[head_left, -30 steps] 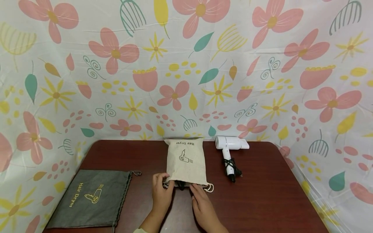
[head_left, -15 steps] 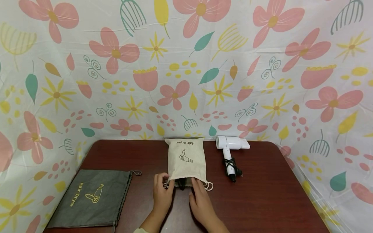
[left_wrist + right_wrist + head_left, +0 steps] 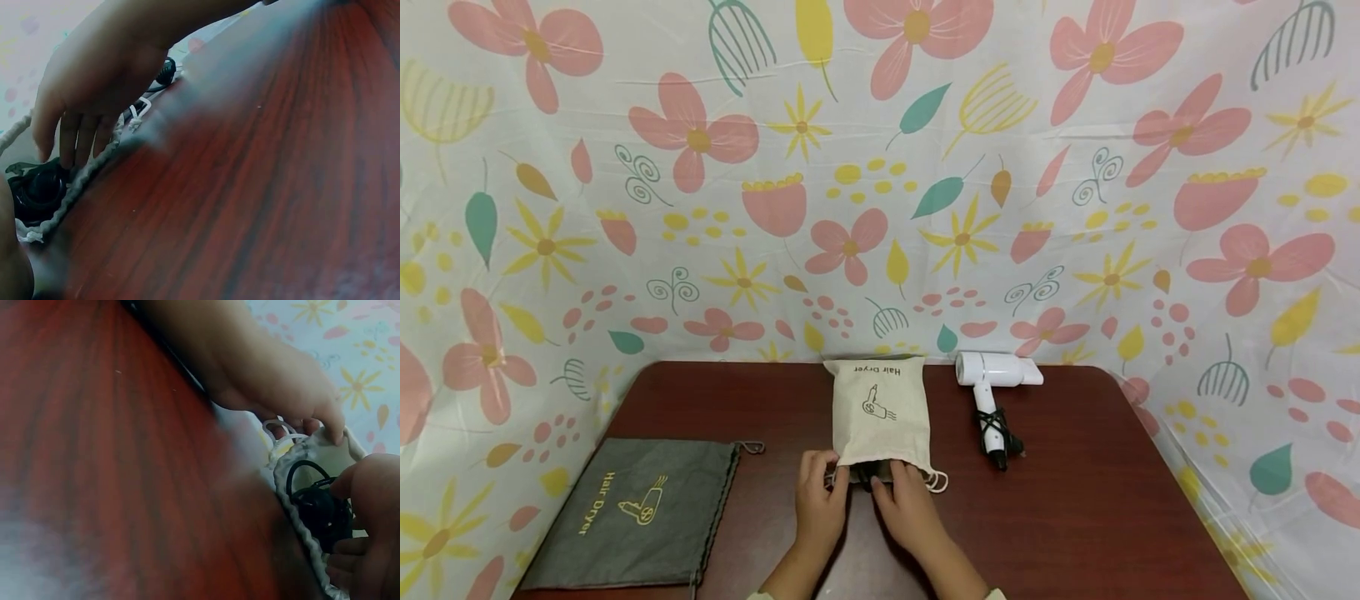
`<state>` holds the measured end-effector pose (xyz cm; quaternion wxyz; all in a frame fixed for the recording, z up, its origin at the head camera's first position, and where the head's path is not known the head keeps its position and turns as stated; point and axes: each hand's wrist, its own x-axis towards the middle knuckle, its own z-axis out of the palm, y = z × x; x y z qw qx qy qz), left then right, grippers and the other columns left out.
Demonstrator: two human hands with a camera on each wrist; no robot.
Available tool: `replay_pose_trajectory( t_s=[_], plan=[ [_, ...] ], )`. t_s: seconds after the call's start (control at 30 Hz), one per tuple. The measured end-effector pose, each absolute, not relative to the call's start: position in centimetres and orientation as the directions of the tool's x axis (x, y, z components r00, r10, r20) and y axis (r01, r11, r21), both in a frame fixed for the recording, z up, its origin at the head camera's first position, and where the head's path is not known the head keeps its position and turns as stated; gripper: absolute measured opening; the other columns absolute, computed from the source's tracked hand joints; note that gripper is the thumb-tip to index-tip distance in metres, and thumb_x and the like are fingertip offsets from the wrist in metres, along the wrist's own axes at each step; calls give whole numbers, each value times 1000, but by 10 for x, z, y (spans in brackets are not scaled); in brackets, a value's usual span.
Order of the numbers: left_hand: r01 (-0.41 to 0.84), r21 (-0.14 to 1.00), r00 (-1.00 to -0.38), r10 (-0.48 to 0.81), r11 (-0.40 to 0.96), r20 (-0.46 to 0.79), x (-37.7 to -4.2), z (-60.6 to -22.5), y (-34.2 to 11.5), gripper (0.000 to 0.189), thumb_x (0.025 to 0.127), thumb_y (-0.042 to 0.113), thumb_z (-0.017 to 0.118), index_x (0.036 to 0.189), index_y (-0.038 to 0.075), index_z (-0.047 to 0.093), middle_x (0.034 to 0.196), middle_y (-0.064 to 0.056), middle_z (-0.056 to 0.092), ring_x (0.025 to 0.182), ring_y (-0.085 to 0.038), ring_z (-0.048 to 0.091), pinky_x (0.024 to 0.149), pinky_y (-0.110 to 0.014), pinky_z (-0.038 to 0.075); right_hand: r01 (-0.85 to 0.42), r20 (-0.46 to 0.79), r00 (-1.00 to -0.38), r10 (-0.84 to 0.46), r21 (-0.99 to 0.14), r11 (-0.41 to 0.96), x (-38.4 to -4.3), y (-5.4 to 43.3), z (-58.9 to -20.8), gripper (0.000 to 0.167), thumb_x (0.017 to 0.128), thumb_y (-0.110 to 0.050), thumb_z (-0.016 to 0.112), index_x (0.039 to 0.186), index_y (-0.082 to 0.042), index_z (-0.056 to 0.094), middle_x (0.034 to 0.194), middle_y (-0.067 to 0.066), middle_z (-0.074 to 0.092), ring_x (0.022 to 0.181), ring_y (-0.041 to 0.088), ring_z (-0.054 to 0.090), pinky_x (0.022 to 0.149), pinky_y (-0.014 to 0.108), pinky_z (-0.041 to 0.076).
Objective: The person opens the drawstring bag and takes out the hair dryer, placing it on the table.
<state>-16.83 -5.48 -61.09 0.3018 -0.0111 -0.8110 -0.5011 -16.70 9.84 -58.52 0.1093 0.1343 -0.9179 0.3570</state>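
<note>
A cream drawstring bag (image 3: pixel 883 417) printed "Hair Dryer" lies on the table with its mouth towards me. My left hand (image 3: pixel 818 500) pinches the left side of the mouth, thumb over the rim (image 3: pixel 325 440). At the right side, my right hand (image 3: pixel 913 508) reaches into the opening with fairly straight fingers. Its thumb and fingertips are right at a black bundle (image 3: pixel 322 509) with a cord loop inside, most of which the cloth hides. In the left wrist view, the right fingers (image 3: pixel 84 134) point down beside the bundle's round black end (image 3: pixel 44 190).
A white hair dryer (image 3: pixel 992 383), its black cord wound around the handle, lies right of the bag. On the left is a flat grey drawstring bag (image 3: pixel 647 500) with yellow print. A floral sheet (image 3: pixel 880 208) hangs behind the dark red table (image 3: pixel 1067 508).
My right hand has shifted left and deeper into the bag's mouth, its thumb now at the black bundle. The bag's opening has lifted a little wider; my left hand stays at the rim.
</note>
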Motion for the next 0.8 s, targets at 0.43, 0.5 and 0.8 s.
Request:
replay_pose_trajectory(
  t_s=[0.43,0.5,0.8],
  plan=[
    [337,822,-844,-238,460,480,-158,-611,-46,19,86,0,72,93,16,66,94,2,52,81,-2,55,66,-21,52,-162,183,-982,-48,-683,712,-184,90,-583,42,95,-31,67,123,-1,64,122,23,68,116,39,64,96,52,50],
    [342,817,-844,-230,464,484,-156,-611,-44,20,85,-1,72,93,16,67,94,2,52,81,-2,55,66,-21,52,-152,173,-984,-43,-686,712,-186,90,-583,41,94,-31,69,122,-1,65,122,22,69,116,39,64,96,53,50],
    [378,770,-828,-184,514,529,-150,-608,-40,25,78,-3,76,88,19,68,93,6,54,80,-3,53,66,-19,48,-189,228,-972,-49,-647,738,-191,87,-585,29,90,-24,72,110,-4,72,116,19,71,112,39,65,93,52,51]
  ],
)
